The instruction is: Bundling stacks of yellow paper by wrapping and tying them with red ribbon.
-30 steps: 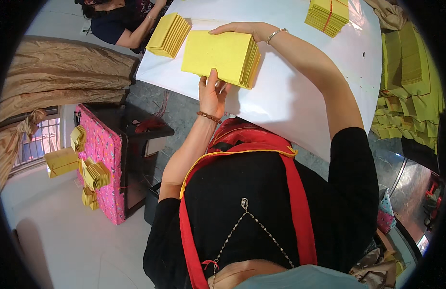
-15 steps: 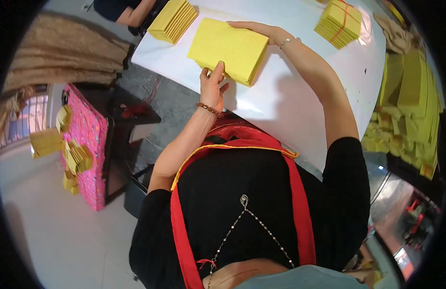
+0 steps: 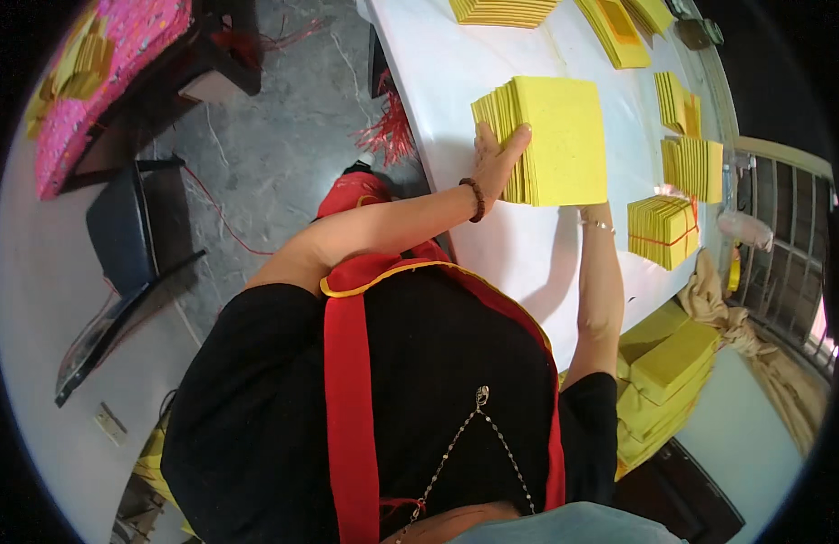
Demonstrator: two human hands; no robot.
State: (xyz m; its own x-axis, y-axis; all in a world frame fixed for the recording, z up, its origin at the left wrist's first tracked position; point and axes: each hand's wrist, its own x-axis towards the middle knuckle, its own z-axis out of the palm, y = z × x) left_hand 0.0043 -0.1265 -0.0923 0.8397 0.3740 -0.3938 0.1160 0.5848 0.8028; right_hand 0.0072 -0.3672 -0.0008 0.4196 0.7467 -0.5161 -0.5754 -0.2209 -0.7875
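A thick stack of yellow paper sheets (image 3: 565,140) is held between my hands over the white table, its fanned edges on the left side. My left hand (image 3: 501,163) presses against those edges, thumb on the front face and fingers along the side. A beaded bracelet circles that wrist. My right hand (image 3: 595,214) reaches behind the lower right of the stack, so its fingers are hidden; only the wrist with a thin bracelet shows.
The white table (image 3: 438,91) holds several more yellow stacks; one tied stack (image 3: 663,231) stands nearest on the right. Yellow bundles (image 3: 669,363) are piled below the table's right side. A dark chair (image 3: 134,245) is at left, near a pink-covered table (image 3: 120,54).
My view and body have turned, so the table now lies to the right. The stack is now square-on with its layered edges facing left; my right hand has gone behind it.
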